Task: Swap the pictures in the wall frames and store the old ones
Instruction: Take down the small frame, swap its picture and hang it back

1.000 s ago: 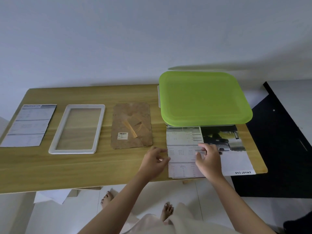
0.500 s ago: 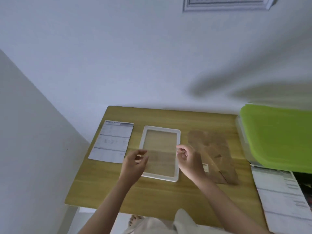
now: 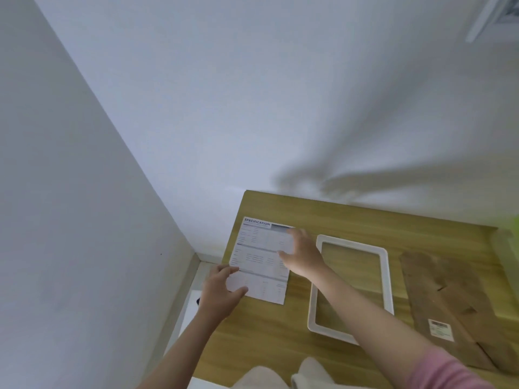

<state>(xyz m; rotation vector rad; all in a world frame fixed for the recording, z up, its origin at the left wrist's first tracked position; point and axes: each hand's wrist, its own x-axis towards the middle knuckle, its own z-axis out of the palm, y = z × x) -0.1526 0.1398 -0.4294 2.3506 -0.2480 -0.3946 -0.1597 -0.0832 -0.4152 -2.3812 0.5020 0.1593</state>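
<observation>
- White rectangular frame [image 3: 385, 265] lies flat on the wooden counter [image 3: 266, 335], holding only its clear pane.
- Left hand [image 3: 222, 290] pinches the printed sheet [image 3: 259, 256] at its near-left corner.
- Right hand [image 3: 302, 255], fingers spread, rests on the sheet's right edge.
- Brown backing board [image 3: 446, 307] lies right of the frame.

The counter [image 3: 365, 217] is yellowish wood with a fine grain. The sheet [image 3: 259, 259] is white with grey bands and a blue heading, the frame [image 3: 389, 279] is white, and the backing board [image 3: 449, 301] is brown with a white label. One sleeve [image 3: 446, 370] is pink.
</observation>
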